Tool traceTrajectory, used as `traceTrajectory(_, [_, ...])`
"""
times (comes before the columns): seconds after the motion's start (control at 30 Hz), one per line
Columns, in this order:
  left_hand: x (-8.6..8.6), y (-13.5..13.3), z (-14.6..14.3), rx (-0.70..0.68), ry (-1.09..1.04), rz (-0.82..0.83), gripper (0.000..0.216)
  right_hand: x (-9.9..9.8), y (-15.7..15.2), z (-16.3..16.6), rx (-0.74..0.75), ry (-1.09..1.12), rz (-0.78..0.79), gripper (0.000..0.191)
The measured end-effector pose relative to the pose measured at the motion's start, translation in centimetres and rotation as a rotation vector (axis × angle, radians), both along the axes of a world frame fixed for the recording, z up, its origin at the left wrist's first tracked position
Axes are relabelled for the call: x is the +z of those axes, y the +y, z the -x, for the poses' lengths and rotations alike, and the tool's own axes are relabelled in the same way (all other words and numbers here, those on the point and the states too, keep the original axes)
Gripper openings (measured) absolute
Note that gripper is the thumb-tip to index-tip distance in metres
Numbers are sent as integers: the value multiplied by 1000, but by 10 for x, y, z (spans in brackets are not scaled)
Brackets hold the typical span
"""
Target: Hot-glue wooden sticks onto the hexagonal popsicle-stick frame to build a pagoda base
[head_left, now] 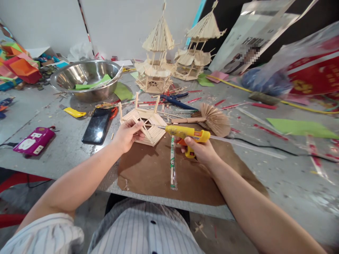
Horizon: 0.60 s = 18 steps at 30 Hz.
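Note:
My left hand (130,135) is closed on the near left side of a small wooden stick frame (156,135), a many-sided base with upright posts. Thumb and fingers pinch its edge, and the fingers partly hide what they grip. In my right hand (198,148) is a yellow hot glue gun (180,132), its nozzle pointing left and touching or almost touching the frame. A clear glue stick (249,146) sticks out of the gun's back. Just below the gun, a paper-wrapped pair of chopsticks (173,165) lies on a brown sheet (148,173).
Two stick pagodas (159,46) stand at the back. A steel bowl (87,76), black phone (96,126), yellow-handled cutter (75,112) and purple power strip (34,141) sit to the left. Blue pliers (178,101) and a pleated paper fan (215,120) lie beyond the gun.

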<state>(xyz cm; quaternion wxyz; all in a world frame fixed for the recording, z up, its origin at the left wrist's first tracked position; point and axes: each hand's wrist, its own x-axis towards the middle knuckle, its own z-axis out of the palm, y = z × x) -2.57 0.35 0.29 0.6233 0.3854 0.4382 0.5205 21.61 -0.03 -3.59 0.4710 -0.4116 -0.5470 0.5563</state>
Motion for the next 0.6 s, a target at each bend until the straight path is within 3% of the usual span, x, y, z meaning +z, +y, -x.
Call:
traceTrajectory(0.3, [3,2,1,40,-104,107,18,2,-1,0,0,-21,12,38])
traceTrajectory(0.6, [2,1,1,8,-45,70,19,3,0,1,5,-36,13,40])
